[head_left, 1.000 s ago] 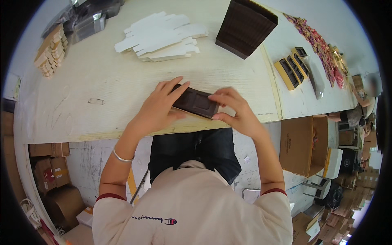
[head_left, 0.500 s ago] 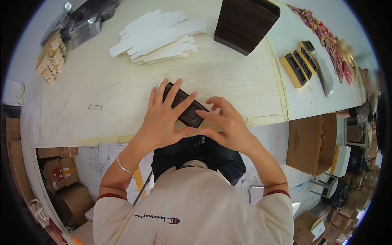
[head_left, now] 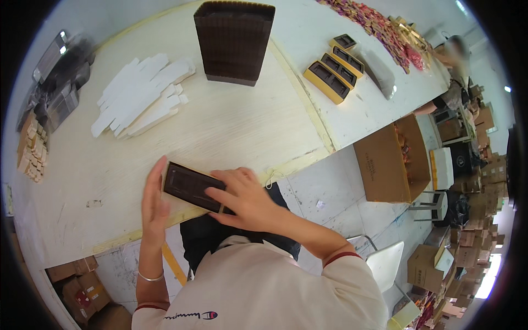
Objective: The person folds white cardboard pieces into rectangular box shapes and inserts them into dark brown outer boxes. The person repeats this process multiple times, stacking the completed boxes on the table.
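A long dark brown tray insert [head_left: 190,186] with a thin pale box rim around it lies slanted at the table's front edge. My right hand [head_left: 245,199] grips its right end, fingers over the top and thumb along the near side. At the left end stands my left hand [head_left: 155,204], held edge-on with fingers stretched out; whether it touches the box I cannot tell. A tall stack of dark brown trays [head_left: 234,47] stands farther back. To its right sit several yellow boxes [head_left: 328,82] with dark inserts.
Flat white cartons [head_left: 140,93] lie piled left of the stack. Small cream pieces [head_left: 34,151] and clear plastic packs [head_left: 63,107] are at the far left. Wrapped sweets or packets [head_left: 374,25] spread at the back right. A cardboard box [head_left: 385,165] and a stool [head_left: 432,206] stand on the floor.
The view has turned to the right. My left hand has come off the tray's top to its left end, while my right hand has closed around the right end.
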Motion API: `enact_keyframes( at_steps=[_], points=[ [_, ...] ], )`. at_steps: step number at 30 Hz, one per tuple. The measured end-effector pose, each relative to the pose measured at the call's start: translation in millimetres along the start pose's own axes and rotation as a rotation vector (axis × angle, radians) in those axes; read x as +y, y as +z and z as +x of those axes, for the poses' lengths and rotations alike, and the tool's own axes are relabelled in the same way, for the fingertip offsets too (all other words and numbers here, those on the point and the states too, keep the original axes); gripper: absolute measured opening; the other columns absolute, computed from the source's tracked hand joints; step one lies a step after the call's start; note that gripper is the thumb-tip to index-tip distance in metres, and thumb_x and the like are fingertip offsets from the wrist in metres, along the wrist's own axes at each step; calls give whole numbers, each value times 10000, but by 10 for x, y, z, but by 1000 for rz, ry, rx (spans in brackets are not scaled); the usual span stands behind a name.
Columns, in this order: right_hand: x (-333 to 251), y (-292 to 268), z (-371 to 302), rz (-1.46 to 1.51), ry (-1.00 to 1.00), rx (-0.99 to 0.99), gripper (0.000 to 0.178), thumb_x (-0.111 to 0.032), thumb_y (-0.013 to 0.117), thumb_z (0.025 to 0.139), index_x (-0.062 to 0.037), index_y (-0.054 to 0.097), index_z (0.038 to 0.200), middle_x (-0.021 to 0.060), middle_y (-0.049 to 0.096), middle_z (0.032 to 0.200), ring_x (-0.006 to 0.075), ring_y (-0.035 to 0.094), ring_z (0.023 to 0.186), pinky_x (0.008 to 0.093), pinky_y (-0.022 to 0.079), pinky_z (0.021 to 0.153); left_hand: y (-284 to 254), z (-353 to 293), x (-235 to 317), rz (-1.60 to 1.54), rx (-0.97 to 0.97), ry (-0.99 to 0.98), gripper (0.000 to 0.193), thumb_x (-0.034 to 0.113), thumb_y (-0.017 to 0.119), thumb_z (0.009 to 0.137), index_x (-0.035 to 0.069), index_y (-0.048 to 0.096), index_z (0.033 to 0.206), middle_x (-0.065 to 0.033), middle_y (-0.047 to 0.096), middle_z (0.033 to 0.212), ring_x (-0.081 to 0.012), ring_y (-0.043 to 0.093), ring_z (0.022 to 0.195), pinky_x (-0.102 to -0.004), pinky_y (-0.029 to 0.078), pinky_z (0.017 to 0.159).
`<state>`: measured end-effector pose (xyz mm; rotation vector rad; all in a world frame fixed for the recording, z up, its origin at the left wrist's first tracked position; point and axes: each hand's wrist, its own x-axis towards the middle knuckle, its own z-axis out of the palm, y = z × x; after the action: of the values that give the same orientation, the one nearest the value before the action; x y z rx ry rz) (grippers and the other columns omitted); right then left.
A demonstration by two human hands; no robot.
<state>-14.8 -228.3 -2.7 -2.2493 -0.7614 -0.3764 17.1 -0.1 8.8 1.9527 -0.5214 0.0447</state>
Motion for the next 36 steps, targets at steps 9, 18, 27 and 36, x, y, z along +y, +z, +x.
enact_keyframes(
  at_steps=[9, 18, 27, 36],
  points=[
    [1507, -2328, -189, -330, 442, 414, 448, -188, 690, 845, -52, 567, 1254, 123, 564, 1261, 270, 509, 1186, 384, 362, 1033, -482, 431, -98, 441, 130, 105, 440, 87, 665, 823, 58, 557, 1248, -123, 527, 1331, -306, 428, 1295, -417, 322, 1086],
    [1740, -2002, -90, -324, 424, 453, 436, -250, 651, 912, -51, 535, 1282, 90, 540, 1312, 228, 470, 1248, 391, 361, 1027, -824, 1333, -620, 860, 4, -128, 312, 248, 609, 902, 38, 618, 1132, -140, 651, 1040, -329, 596, 1004, -421, 474, 859],
    [520, -1245, -506, -398, 207, 568, 345, -89, 625, 860, -2, 576, 1190, 180, 594, 1175, 323, 566, 1063, 416, 449, 913, -745, 563, 175, 866, 339, 605, 25, 53, 660, 791, 62, 638, 800, -57, 615, 710, -222, 589, 628, -318, 449, 513],
    [-179, 85, -149, -289, -300, 52, 331, -193, 722, 771, -79, 641, 1071, 113, 618, 1161, 275, 575, 1096, 420, 454, 937, -44, -148, 111, 81, -44, -255, 80, 49, 625, 839, 82, 646, 909, -72, 607, 800, -268, 577, 688, -343, 459, 617]
  ],
)
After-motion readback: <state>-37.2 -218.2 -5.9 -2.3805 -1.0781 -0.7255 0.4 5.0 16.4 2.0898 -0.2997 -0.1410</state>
